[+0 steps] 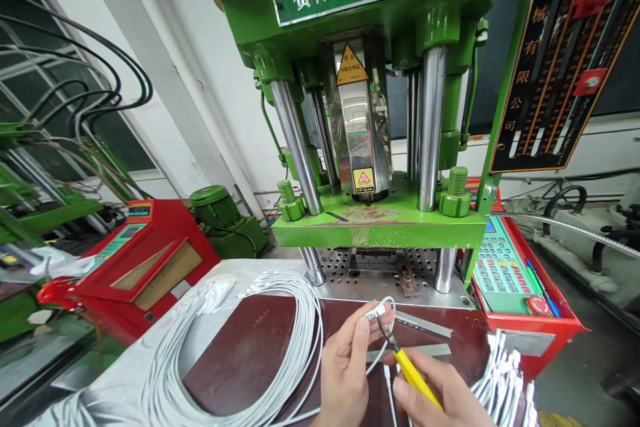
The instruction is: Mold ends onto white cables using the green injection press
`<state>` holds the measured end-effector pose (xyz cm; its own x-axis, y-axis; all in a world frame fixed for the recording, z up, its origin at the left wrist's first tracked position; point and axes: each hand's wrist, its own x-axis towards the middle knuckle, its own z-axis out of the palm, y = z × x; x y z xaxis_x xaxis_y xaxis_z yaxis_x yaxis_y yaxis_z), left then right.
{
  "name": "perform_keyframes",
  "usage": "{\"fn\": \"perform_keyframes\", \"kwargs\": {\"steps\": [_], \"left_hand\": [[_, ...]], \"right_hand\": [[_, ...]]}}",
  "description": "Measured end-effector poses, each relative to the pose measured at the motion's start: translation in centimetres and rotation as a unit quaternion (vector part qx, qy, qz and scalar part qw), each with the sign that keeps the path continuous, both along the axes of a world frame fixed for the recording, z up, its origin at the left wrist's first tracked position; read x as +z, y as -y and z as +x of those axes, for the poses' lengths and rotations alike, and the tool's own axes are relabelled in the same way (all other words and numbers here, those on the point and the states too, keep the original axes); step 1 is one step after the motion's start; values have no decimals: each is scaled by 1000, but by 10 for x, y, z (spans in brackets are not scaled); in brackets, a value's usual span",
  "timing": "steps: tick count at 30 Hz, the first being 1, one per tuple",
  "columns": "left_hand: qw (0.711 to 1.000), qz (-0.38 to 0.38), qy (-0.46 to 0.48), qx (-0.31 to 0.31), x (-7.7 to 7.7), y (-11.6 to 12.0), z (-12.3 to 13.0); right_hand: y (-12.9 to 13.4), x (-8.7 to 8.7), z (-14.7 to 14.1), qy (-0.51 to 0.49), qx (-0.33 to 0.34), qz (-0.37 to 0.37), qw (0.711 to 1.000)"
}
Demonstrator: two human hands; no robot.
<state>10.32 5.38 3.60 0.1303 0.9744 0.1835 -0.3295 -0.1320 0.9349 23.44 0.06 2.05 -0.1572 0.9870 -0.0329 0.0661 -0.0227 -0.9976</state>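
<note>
Between thumb and fingertips, my left hand [346, 363] pinches a white cable connector [378, 311]. The connector's thin white cable loops just behind the fingers. My right hand [443, 377] is wrapped round yellow-handled nippers [414, 375]. Their dark jaws point up and left, at the connector; whether they touch or grip it I cannot tell. On the brown board [240, 347] to the left lies a large coil of white cables [305, 320]. Two flat metal strips [425, 324] lie on the board behind my hands.
A green press [377, 233] with steel columns stands straight ahead over a perforated metal bed [340, 287]. At right are a red control box [535, 300] and a bundle of white cable ends [505, 380]. Another red console [150, 253] stands left.
</note>
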Motion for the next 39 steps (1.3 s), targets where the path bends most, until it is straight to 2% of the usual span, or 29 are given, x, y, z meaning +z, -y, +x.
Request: {"fn": "perform_keyframes", "kwargs": {"steps": [2,3,5,7,8,9,10,12,15,17,18,20,22,24,27,29,35,37,39], "left_hand": [[1000,14,-15,5,-1,0,0],[999,28,-27,5,-3,-1,-1],[997,62,-52,2,-5,-1,-2],[992,96,-77,0,-7,-2,-3],[990,106,-87,-1,-7,-3,-4],[989,113,-94,-3,-7,-3,-5],[988,117,-99,-9,-7,-4,-6],[988,118,-99,-28,-7,-5,-8],[988,114,-88,-57,-7,-8,-10],[988,111,-87,-64,-6,-9,-11],[988,111,-87,-65,-5,-9,-11],[988,110,-89,-62,-3,-9,-11],[987,116,-97,-54,-1,-8,-10],[984,128,-114,-37,0,-7,-9],[981,145,-125,-22,0,-5,-7],[983,137,-116,-31,-2,-5,-7],[991,82,-78,-77,-2,-6,-5],[990,71,-73,-94,2,-4,-4],[989,64,-75,-112,6,-1,-3]], "right_hand": [[-1,-6,-2,117,-87,79,986],[-1,-10,-3,181,-136,128,966],[-1,-17,-4,297,-222,227,901],[-1,-22,-3,376,-261,294,839],[0,-24,-2,398,-266,307,823],[0,-24,0,403,-262,307,821],[0,-23,1,392,-251,296,834],[1,-19,5,337,-211,241,885],[1,-7,10,221,-105,133,960],[1,0,12,164,-52,90,981],[1,2,13,155,-47,86,983],[2,3,13,195,-86,107,971],[3,0,12,282,-146,165,934],[3,-5,11,372,-198,243,874],[3,-12,12,478,-241,329,778],[4,-14,13,519,-246,348,741],[6,-11,17,561,-240,366,703],[8,-13,17,549,-251,371,706],[15,-17,18,515,-269,359,730]]}}
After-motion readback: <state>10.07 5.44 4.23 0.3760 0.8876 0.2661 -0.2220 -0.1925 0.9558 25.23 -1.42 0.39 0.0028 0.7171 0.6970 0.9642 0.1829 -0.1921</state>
